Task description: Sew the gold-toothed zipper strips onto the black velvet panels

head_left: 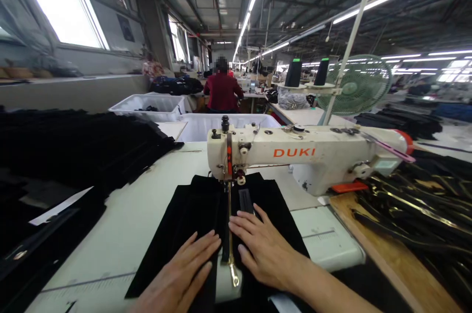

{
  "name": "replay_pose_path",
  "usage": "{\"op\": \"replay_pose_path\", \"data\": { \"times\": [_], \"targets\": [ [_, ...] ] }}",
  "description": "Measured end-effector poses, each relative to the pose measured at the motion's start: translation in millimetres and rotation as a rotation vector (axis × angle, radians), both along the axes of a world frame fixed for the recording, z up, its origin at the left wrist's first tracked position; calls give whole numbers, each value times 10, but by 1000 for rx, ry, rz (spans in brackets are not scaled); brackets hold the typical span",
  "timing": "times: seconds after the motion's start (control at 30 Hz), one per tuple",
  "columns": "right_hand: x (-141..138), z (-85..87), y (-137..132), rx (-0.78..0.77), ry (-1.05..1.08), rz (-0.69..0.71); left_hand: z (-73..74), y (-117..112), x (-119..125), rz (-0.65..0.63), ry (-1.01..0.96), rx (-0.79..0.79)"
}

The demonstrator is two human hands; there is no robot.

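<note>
A cream sewing machine (295, 153) marked DUKI stands on the table, its needle end over black fabric (191, 209). A zipper with a gold pull (231, 254) runs down the middle of the fabric toward me. My left hand (184, 271) lies flat on the fabric left of the zipper, fingers stretched out. My right hand (263, 246) lies flat on the fabric right of the zipper, fingertips close behind the presser foot (229, 186).
Stacks of black fabric (73, 145) fill the left of the table. Black zippers (416, 204) lie piled on a wooden board at right. White bins (151, 106) stand behind the machine, with a green fan (359, 84) and thread cones (294, 73). A person in red (222, 90) sits farther back.
</note>
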State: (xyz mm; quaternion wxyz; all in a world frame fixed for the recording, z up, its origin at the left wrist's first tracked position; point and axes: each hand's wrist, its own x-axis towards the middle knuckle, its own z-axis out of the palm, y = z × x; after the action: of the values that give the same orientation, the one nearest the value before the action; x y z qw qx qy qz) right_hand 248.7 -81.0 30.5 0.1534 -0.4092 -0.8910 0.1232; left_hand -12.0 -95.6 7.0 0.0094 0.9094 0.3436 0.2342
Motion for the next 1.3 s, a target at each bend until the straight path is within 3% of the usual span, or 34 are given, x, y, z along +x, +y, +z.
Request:
{"op": "replay_pose_path", "data": {
  "times": [0.13,0.2,0.33,0.63,0.77,0.87,0.97,1.1,1.3],
  "targets": [
    [-102,-74,-244,-6,52,6,168,15,-81,41,-56,-110],
    [-170,-188,-342,48,87,-34,186,-6,-62,13,-46,-76],
    [-213,-321,-362,156,134,-84,86,-8,2,6,22,60],
    [-107,-287,-327,438,-90,104,8,-29,152,-101,191,351],
    [-136,-291,-316,308,74,71,-50,-56,208,-102,168,374],
    [-147,-261,-295,99,271,-37,-38,-93,213,-91,159,345],
    [-186,-268,-291,-5,403,-146,-7,-132,204,-64,143,302],
    [-290,-343,-292,80,497,-211,-36,-126,197,-65,118,292],
    [-373,-382,-256,232,524,-197,-40,-102,204,-60,142,323]
  ]
}}
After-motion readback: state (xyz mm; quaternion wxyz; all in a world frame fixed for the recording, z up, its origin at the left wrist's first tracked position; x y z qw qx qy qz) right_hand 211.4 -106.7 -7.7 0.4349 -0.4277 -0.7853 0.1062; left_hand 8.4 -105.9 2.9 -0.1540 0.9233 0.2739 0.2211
